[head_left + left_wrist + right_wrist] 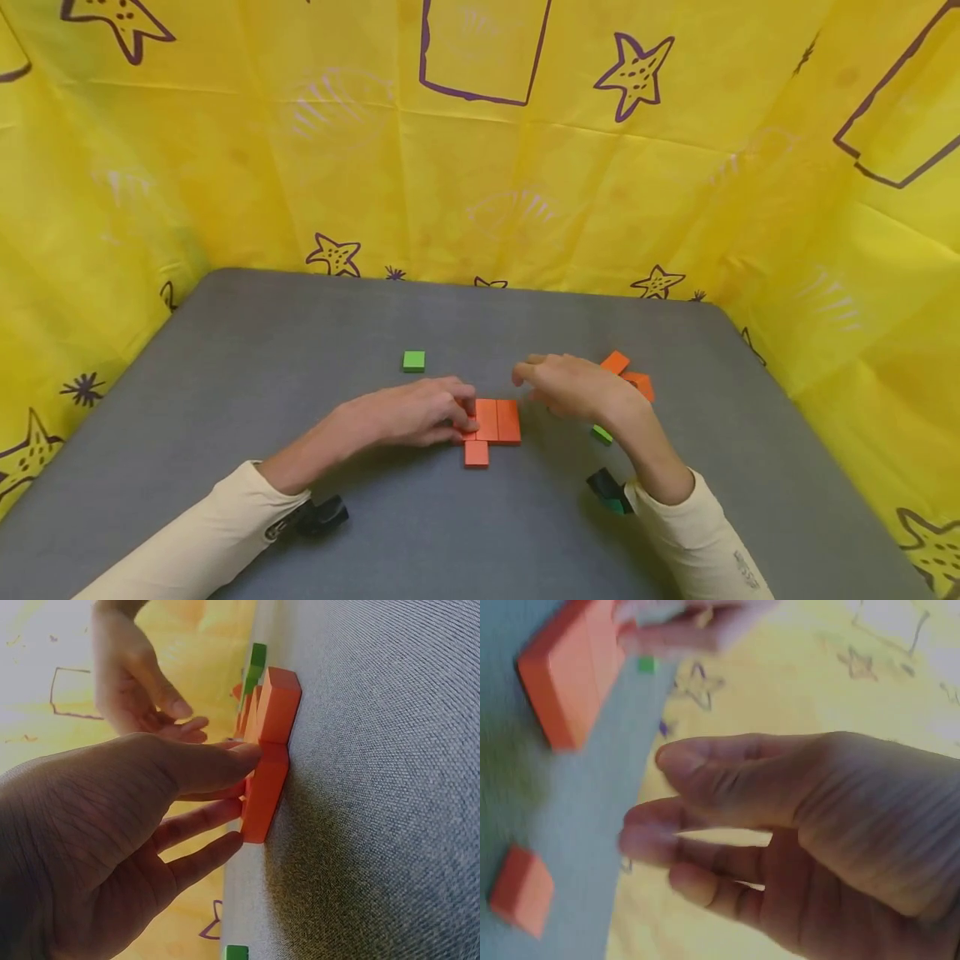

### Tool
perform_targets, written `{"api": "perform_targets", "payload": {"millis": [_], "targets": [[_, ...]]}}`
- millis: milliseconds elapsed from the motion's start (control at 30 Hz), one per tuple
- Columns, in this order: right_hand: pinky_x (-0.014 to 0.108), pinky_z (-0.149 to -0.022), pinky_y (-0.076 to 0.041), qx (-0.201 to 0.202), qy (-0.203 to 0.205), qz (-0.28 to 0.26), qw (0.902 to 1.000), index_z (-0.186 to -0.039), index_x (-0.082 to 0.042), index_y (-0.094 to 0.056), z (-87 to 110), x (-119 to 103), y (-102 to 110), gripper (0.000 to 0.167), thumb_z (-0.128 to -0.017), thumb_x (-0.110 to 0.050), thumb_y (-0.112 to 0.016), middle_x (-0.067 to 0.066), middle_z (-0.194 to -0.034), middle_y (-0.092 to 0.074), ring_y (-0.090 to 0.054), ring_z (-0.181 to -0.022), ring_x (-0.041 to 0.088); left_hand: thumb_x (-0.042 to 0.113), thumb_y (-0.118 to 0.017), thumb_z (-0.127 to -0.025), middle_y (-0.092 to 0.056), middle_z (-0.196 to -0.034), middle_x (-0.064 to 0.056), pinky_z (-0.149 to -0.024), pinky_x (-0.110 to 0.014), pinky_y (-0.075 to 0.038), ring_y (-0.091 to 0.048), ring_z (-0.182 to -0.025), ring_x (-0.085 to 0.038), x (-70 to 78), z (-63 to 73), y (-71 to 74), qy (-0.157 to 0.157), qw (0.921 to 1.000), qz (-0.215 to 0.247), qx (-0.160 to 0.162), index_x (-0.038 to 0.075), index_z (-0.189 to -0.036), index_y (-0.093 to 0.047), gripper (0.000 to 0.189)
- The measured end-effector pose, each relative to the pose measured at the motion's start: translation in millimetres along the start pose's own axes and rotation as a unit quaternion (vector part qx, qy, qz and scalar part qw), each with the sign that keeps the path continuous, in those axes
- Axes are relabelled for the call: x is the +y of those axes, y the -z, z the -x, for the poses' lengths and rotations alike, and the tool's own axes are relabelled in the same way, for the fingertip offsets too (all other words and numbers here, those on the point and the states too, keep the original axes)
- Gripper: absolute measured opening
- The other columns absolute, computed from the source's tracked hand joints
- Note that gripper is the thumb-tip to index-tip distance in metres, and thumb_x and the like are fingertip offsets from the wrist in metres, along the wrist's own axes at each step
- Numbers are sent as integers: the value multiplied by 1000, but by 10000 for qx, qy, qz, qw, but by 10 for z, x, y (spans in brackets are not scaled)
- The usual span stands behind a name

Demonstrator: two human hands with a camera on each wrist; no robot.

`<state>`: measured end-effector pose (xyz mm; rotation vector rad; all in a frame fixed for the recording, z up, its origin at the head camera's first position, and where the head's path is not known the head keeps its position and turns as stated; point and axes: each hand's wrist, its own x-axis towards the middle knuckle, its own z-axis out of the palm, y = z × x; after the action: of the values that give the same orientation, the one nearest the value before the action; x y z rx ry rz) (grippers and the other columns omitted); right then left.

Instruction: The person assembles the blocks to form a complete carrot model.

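Note:
Several orange blocks (497, 420) lie side by side on the grey table, with a smaller orange block (476, 454) against their near edge. My left hand (420, 412) is at the left end of this row, its thumb and fingertips pinching the leftmost orange block (264, 799), which the fingers partly cover. To the right of the row my right hand (573, 387) hovers above the table. Its fingers (649, 844) are loosely bent, and nothing is between them. In the right wrist view a separate orange block (523, 892) lies below that hand.
Beyond my left hand sits a green block (414, 361). More orange blocks (637, 385) and a green block (602, 434) lie on the right, partly behind my right arm. A yellow patterned cloth (480, 167) encloses the grey table (300, 333) at the back and sides.

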<state>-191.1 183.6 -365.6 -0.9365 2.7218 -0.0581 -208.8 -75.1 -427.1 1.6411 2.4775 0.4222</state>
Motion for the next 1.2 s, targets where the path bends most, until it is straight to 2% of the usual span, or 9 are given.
{"api": "perform_targets", "payload": {"millis": [133,200,300,400,467,667,900,1067,1200], "targets": [[43,-96,-57,-423,-353,-243,9982,-127,-10,-67,69,174,52,33,-96,1,-69,11,-128,-68,-67,-113,27,21,-77,-96,-66,-105,4,-90,-22,-54,-57,-101,-10,3,4,4,-25,10000,-1,57,18,-114,-82,19],[44,-99,-56,-584,-367,-274,9972,-125,-11,-68,83,255,44,32,-96,2,-67,10,-125,-68,-66,-114,27,21,-77,-96,-66,-105,4,-90,-22,-54,-57,-101,-10,0,4,3,-33,10000,7,84,18,-114,-82,18],[36,-90,-54,-630,-199,-251,9975,-111,-12,-69,68,362,-32,22,-95,3,-64,6,-105,-69,-63,-97,20,20,-77,-96,-66,-106,4,-90,-21,-54,-57,-101,-10,-3,14,-12,-24,9999,35,98,18,-114,-82,19],[28,-76,-42,-646,-264,-378,9968,-93,-10,-64,5,421,-108,18,-92,7,-59,-1,-83,-56,-51,-80,14,20,-77,-96,-66,-107,4,-91,-22,-54,-57,-103,-10,-5,20,-18,-33,9999,13,109,18,-115,-81,20],[26,-71,-35,-696,-417,-476,9956,-86,-10,-59,-26,430,-134,19,-89,10,-59,-3,-77,-47,-44,-74,13,20,-77,-96,-67,-108,3,-92,-22,-54,-58,-103,-11,-3,20,-18,-42,9999,-7,114,18,-117,-81,21],[27,-65,-30,-879,-707,-484,9924,-81,-9,-55,-26,413,-132,22,-86,0,-75,-4,-73,-36,-39,-70,14,21,-77,-96,-66,-105,3,-90,-21,-54,-56,-101,-10,15,13,1,34,10000,40,38,18,-117,-81,21],[24,-62,-27,-867,-416,-512,9940,-79,-8,-54,-54,405,-142,23,-84,2,-74,-6,-71,-35,-35,-67,11,22,-77,-96,-65,-105,4,-90,-21,-54,-56,-101,-10,12,2,6,108,9999,31,-5,18,-116,-81,21],[24,-63,-28,-957,-515,-459,9930,-79,-9,-54,-44,372,-129,23,-85,-1,-75,-6,-71,-36,-37,-68,11,21,-76,-97,-67,-108,4,-91,-22,-54,-57,-102,-10,12,4,-8,73,10000,53,27,17,-115,-82,19],[23,-63,-32,-961,-412,-397,9937,-79,-10,-57,-18,312,-86,24,-85,-8,-79,-6,-70,-42,-40,-67,11,25,-75,-98,-67,-108,4,-90,-23,-54,-57,-101,-10,26,-7,-18,50,9999,53,125,16,-110,-83,16]]}}
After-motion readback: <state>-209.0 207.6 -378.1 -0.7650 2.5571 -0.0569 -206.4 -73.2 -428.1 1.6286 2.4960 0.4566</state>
